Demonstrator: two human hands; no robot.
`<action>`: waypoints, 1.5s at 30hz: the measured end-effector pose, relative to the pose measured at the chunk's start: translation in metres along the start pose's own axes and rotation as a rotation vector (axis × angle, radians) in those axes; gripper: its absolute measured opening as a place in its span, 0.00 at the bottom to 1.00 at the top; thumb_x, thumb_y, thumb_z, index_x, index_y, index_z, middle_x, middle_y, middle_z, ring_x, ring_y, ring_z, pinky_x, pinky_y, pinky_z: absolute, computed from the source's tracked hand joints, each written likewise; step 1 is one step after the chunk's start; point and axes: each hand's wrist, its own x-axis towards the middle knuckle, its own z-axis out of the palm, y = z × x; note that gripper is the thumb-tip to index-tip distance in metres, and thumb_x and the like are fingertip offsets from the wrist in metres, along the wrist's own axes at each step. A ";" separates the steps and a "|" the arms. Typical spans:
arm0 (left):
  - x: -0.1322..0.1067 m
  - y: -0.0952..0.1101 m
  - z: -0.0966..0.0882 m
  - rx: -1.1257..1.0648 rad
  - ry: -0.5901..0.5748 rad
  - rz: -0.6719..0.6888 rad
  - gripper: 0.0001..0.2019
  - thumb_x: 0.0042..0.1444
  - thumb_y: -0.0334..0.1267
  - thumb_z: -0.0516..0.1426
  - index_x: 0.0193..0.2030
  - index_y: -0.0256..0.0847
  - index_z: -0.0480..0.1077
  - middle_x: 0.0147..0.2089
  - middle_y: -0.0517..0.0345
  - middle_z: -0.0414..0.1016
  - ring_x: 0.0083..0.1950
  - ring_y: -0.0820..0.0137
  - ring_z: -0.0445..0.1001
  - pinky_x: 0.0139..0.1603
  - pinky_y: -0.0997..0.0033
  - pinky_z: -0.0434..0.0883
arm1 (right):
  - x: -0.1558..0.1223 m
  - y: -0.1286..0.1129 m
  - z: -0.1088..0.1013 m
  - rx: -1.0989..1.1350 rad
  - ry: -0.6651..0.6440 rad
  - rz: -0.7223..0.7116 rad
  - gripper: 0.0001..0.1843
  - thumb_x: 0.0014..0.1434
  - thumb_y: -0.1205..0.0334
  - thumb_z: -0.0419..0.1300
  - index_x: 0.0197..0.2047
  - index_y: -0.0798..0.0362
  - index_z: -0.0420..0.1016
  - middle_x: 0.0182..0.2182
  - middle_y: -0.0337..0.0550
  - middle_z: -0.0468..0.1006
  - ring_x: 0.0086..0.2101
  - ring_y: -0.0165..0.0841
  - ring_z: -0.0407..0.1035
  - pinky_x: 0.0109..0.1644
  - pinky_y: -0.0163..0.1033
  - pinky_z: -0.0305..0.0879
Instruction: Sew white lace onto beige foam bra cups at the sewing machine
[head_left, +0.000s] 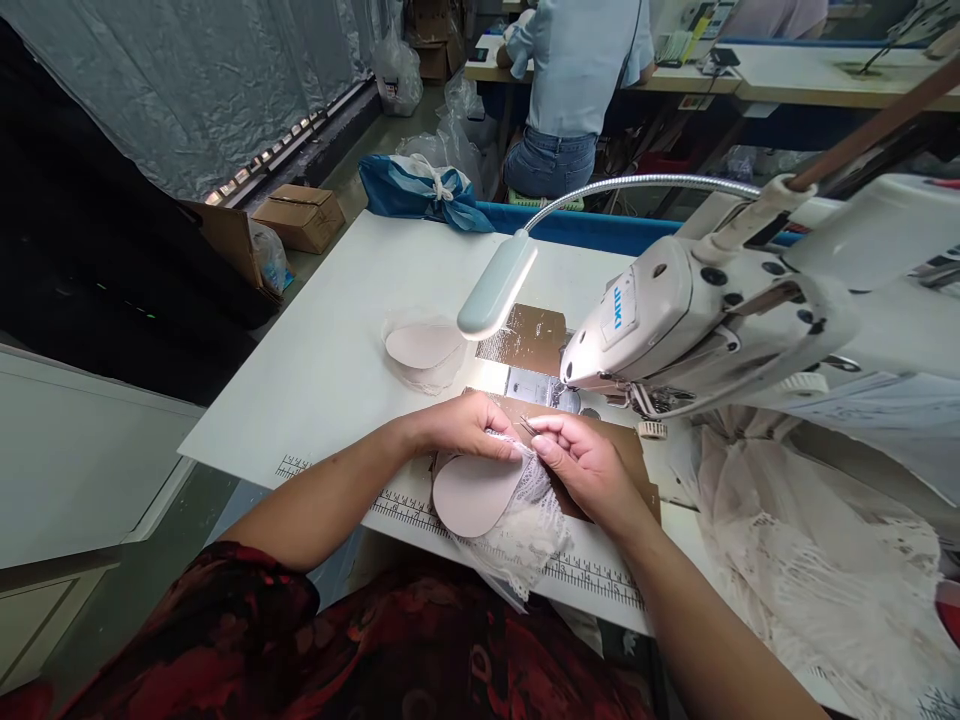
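My left hand [484,428] is closed on the upper edge of a white lace bra cup [536,515], thumb on top. A smooth, pale rounded pad [471,497] lies with the lace, below my left fingers. My right hand [581,455] pinches the same lace edge close to my left fingertips. A thin metal tip [527,427] shows at my right fingers; its kind is too small to make out. Both hands are over the front of the sewing table, in front of the sewing machine [637,310]. My palms and the undersides of my fingers are hidden.
A second pale cup [424,350] with sheer fabric lies on the white table [330,330]. A lamp [499,285] hangs over brown taped card [536,335]. Gathered sheer lace fabric [810,540] is heaped at right. A person [577,80] sits beyond a blue bundle [420,195].
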 end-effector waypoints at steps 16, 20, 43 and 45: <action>-0.022 0.002 -0.039 0.008 -0.029 0.004 0.24 0.51 0.33 0.60 0.56 0.35 0.68 0.36 0.59 0.68 0.33 0.77 0.65 0.34 0.77 0.65 | -0.003 -0.003 -0.008 0.028 -0.087 0.233 0.16 0.54 0.50 0.61 0.39 0.54 0.77 0.33 0.41 0.78 0.33 0.33 0.69 0.36 0.37 0.64; -0.022 0.002 -0.041 -0.009 -0.015 0.024 0.24 0.52 0.33 0.60 0.57 0.34 0.67 0.37 0.58 0.68 0.35 0.75 0.65 0.36 0.75 0.65 | -0.004 -0.007 -0.007 0.009 -0.073 0.248 0.16 0.54 0.50 0.61 0.38 0.54 0.77 0.29 0.39 0.75 0.29 0.31 0.66 0.32 0.35 0.61; -0.002 0.006 0.000 -0.100 -0.008 -0.052 0.15 0.53 0.45 0.62 0.39 0.34 0.77 0.34 0.54 0.75 0.33 0.72 0.70 0.33 0.75 0.66 | -0.005 0.006 -0.013 0.060 -0.107 0.020 0.19 0.62 0.49 0.54 0.52 0.51 0.70 0.41 0.45 0.78 0.41 0.36 0.73 0.45 0.42 0.70; -0.002 0.008 0.002 -0.112 -0.010 -0.046 0.14 0.53 0.44 0.62 0.39 0.34 0.77 0.34 0.54 0.75 0.34 0.72 0.70 0.33 0.75 0.66 | -0.004 0.004 -0.014 0.003 -0.117 -0.021 0.18 0.62 0.50 0.55 0.49 0.51 0.73 0.44 0.46 0.78 0.43 0.37 0.73 0.46 0.42 0.70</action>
